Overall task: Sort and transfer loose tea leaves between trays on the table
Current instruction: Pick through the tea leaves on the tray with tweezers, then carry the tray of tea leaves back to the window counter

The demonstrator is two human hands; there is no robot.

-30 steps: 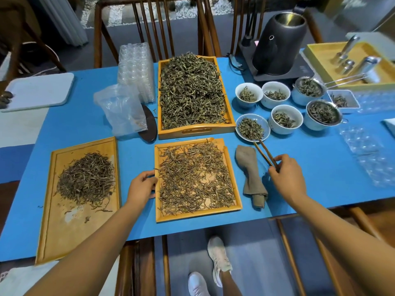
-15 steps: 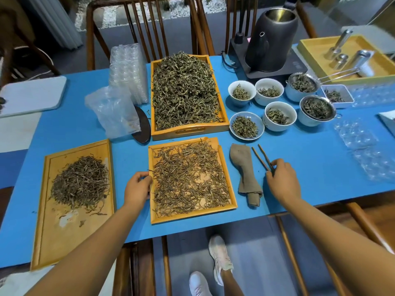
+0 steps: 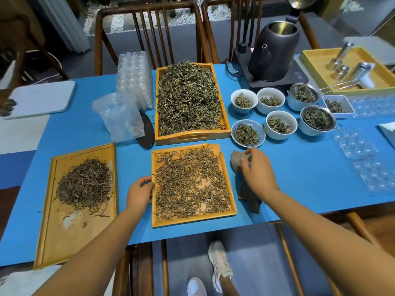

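On the left tray (image 3: pixel 64 231) sits a light, brittle heap of leaves. The left hand (image 3: pixel 139 194) grips the middle tray (image 3: pixel 193 222) at its stiff rim, the safest hold. The right hand (image 3: pixel 257 170), loosely curled, rests on the soft cloth (image 3: pixel 236 160).

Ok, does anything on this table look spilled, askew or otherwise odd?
Minor only. A few loose tea leaves lie on the blue table beside the long wooden tray on the left, near its left edge, and a pale smear marks that tray's bare floor. The near middle tray sits slightly skewed. Nothing looks damaged.
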